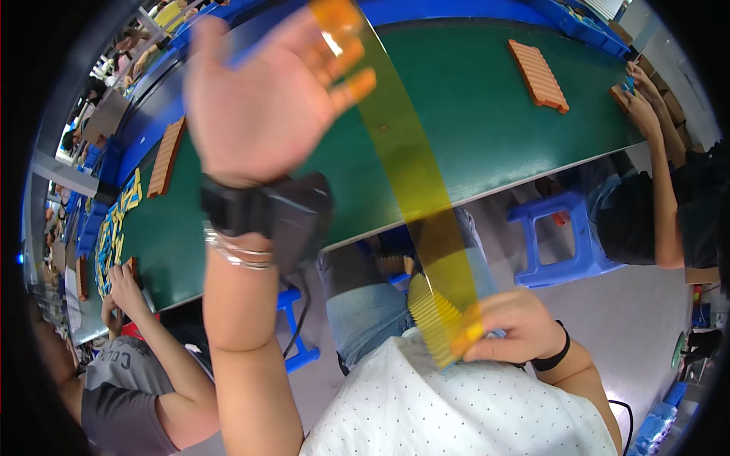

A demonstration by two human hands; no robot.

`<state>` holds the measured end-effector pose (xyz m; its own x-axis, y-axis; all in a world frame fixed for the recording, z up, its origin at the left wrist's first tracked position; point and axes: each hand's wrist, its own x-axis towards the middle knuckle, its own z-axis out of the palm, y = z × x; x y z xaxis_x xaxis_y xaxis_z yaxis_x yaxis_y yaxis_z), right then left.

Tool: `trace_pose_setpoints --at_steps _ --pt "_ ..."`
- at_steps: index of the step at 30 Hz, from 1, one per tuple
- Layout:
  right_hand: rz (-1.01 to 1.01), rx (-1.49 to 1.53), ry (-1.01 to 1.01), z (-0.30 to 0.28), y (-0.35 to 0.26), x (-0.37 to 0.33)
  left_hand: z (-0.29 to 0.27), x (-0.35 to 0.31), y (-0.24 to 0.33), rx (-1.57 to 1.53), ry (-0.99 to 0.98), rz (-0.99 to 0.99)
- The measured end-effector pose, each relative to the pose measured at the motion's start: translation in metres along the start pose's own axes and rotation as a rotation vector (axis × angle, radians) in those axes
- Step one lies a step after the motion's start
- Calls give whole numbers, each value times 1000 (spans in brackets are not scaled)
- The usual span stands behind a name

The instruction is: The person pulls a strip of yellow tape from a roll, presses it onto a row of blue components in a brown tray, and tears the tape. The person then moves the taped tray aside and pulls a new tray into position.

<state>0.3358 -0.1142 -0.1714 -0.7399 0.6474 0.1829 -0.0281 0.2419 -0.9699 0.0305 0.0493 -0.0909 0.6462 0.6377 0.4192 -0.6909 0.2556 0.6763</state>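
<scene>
A long see-through yellow strip (414, 178) runs from my right hand up past the table edge and out at the top. My left hand (262, 99) is raised over the table, palm showing and slightly blurred, thumb stretched away. Its other fingers reach behind the strip and look orange through it. Low over my lap, my right hand (513, 327) is closed on the strip's lower end, fingers pinched. A small blue bit shows at its fingers. Beside that end is a yellow ridged piece (433, 315), partly behind the strip; whether my right hand holds it too, I cannot tell.
On the green table (471, 99) lie an orange ridged block (537, 76) and another ridged block (166, 157). Yellow and blue strips (114, 228) are piled at left. Co-workers' hands (645, 95) work at both sides. A blue stool (563, 239) stands right.
</scene>
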Motion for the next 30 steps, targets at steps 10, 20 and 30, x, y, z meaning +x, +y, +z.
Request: trace_pose_setpoints --at_steps 10,20,30 --pt "8 281 384 -25 35 61 15 59 51 263 -126 152" --pt "112 244 528 -28 46 53 -4 49 -17 129 -35 -54" --pt "16 -513 581 -54 35 50 -32 67 15 135 -166 -1"
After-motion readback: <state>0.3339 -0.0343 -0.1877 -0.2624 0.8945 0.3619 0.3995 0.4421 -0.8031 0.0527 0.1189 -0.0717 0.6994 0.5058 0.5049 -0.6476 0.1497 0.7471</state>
